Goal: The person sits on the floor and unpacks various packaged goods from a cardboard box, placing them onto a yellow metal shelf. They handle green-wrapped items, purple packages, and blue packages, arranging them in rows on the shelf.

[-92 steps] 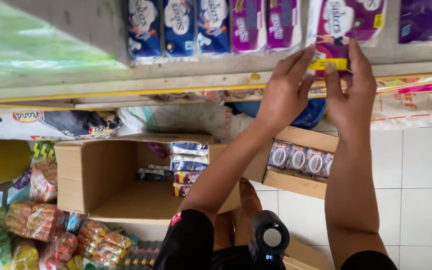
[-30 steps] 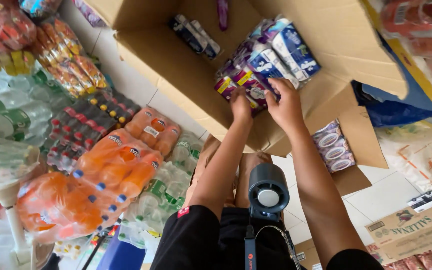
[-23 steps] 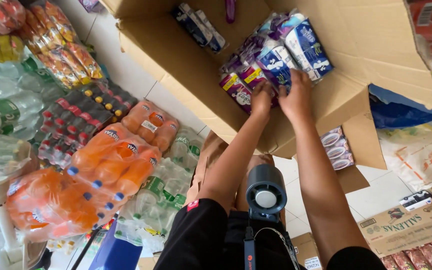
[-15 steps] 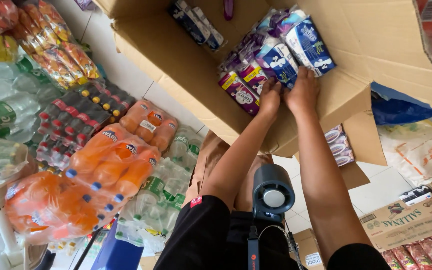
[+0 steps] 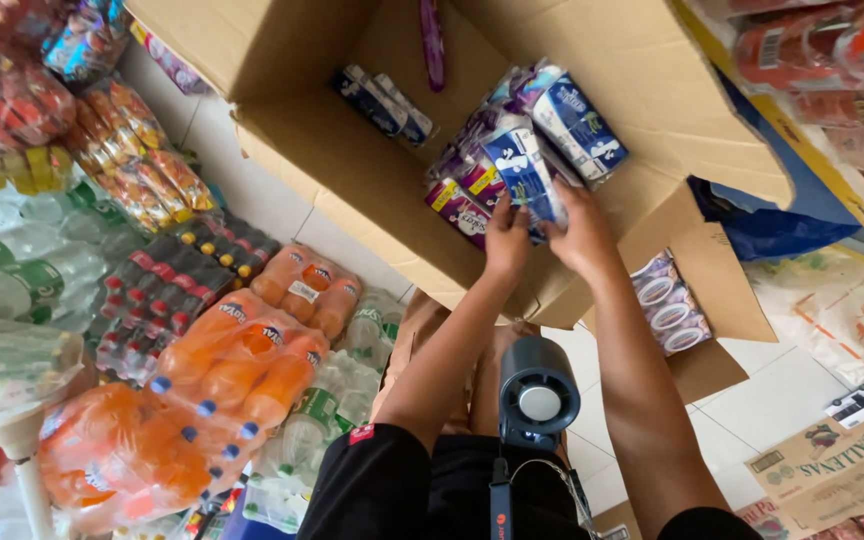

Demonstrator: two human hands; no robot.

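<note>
Both hands in cardboard box — left hand and right hand fingers closed on blue packet; purple packets at 9 o'clock.

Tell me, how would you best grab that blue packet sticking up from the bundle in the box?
Probably by its two long edges near the lower end, coming from the open side of the cardboard box. The blue packet stands proud of its neighbours, and the left hand and right hand already flank it there.

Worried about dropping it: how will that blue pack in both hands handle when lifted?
The blue pack looks soft and plastic-wrapped, so probably light and squashy. Its glossy film may be slippery. Both the left hand and the right hand grip it.
</note>
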